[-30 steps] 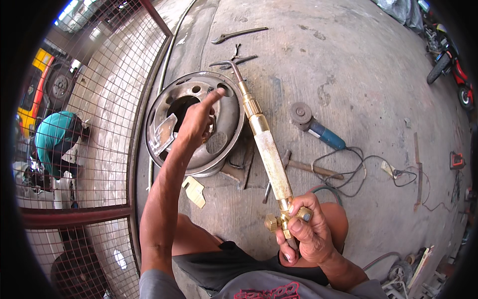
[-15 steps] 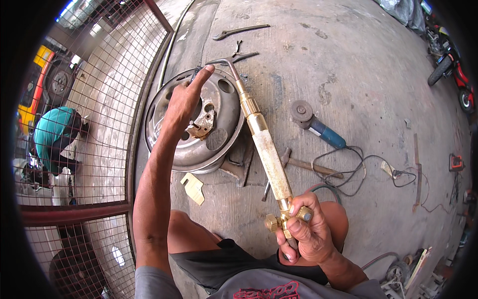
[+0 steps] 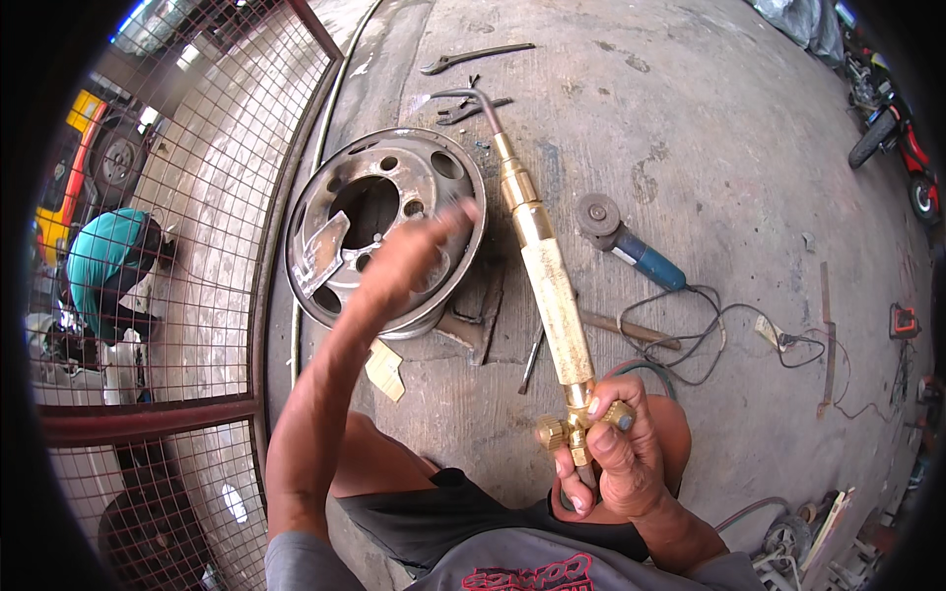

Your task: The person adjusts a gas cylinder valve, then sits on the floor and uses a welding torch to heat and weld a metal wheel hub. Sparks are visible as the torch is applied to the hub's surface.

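Observation:
A brass gas torch with a bent tip slants across the middle, and my right hand grips its lower end among the valve knobs. A faint pale glow shows at the tip. Smeared by motion, my left hand passes over the right part of a steel wheel rim lying on the floor; whether it holds anything cannot be made out. On the rim's left side rests a cut metal plate. A yellowish flat template piece lies below the rim, partly behind my left forearm.
An angle grinder with its cord, a hammer, an adjustable wrench and pliers lie on the concrete. A wire mesh fence stands at left, with a crouching person behind it. Motorbikes are at far right.
My left hand has moved from the torch tip down and right, across the rim. The torch has shifted slightly right and up, and a pale glow now shows at its tip.

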A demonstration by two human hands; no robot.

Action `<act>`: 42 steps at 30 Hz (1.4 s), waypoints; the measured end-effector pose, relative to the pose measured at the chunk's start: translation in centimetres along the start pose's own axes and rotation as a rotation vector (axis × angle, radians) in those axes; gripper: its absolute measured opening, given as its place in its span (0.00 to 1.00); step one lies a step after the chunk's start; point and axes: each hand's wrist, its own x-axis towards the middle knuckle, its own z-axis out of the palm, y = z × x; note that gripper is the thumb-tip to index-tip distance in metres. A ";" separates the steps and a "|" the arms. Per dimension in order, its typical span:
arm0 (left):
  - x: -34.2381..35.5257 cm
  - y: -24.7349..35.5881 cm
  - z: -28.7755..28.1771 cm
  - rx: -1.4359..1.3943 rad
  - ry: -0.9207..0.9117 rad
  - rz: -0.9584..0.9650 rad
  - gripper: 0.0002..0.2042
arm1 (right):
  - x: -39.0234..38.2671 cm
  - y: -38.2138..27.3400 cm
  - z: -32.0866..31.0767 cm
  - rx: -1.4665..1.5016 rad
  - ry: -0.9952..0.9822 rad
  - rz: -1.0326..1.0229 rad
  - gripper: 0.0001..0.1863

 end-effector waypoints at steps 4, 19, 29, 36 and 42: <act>-6.2 -3.2 3.4 0.403 -0.340 0.150 0.27 | -0.2 0.0 -0.1 -0.005 0.056 -0.064 0.16; 1.4 -10.9 -5.2 -0.065 0.242 -0.089 0.25 | -0.2 -0.7 0.7 -0.081 0.192 -0.062 0.21; 5.0 -12.1 -6.8 -0.329 0.289 -0.043 0.13 | -0.7 -0.8 0.2 -0.107 0.187 -0.056 0.22; 4.8 -11.6 -8.2 -0.140 0.318 -0.005 0.13 | -0.5 -1.0 0.7 -0.116 0.233 -0.075 0.43; 2.7 -10.9 -8.6 -0.047 0.290 -0.019 0.16 | -0.9 -1.3 0.3 -0.236 0.254 0.001 0.41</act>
